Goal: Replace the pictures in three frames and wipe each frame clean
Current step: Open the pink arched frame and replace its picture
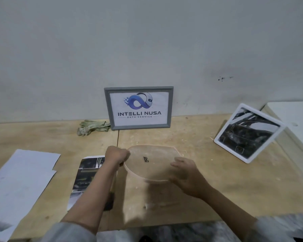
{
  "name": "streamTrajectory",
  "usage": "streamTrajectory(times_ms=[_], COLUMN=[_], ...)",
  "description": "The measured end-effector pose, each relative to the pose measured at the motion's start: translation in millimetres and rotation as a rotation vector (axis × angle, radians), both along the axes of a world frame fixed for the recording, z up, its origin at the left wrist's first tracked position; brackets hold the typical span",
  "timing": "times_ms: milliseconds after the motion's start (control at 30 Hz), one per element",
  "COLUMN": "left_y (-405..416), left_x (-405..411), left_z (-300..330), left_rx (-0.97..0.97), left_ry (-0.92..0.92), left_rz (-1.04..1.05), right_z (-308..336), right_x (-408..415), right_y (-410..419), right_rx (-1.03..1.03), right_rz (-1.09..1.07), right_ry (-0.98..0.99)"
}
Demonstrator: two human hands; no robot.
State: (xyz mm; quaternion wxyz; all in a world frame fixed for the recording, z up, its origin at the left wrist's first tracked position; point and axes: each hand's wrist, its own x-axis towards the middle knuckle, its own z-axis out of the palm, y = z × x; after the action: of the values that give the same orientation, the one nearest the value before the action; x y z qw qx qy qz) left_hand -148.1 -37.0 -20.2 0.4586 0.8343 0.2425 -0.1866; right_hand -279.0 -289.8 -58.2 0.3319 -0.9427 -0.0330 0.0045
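Both forearms nearest cam | L hand point(116, 155) fist gripping left edge of backing board point(149, 165) held above table point(217, 180) | R hand point(185, 173) fingers loosely spread on right edge | step: frame back off, pic swap | loose photo point(87, 173) beside L arm | next: prob. lay new pic, refit board | grey frame point(138, 108) + white frame point(248, 133) stand behind.

A grey frame point(138, 108) is leaning against the wall at the table's point(217, 180) back, a cloth point(92, 127) lying just left of it. A white frame point(248, 133) is standing at the right. 2 paper sheets point(23, 173) are lying at the left, a printed picture point(87, 175) just right of them.
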Motion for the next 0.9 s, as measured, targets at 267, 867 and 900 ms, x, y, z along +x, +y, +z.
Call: streamTrajectory(times_ms=[267,867,900], left_y=[24,11,13], left_x=[19,-42,-46], left_z=[48,22,19], left_rx=[-0.146,-0.641,-0.655], left_ry=[0.154,-0.057,-0.091], left_rz=[-0.073,0.091,0.138], right_z=[60,79,72], right_x=[17,83,89], right_y=[8,36,40], right_rx=[-0.370,0.586,0.615], right_rz=[0.261,-0.390,-0.395], right_ry=[-0.404,0.036,0.100])
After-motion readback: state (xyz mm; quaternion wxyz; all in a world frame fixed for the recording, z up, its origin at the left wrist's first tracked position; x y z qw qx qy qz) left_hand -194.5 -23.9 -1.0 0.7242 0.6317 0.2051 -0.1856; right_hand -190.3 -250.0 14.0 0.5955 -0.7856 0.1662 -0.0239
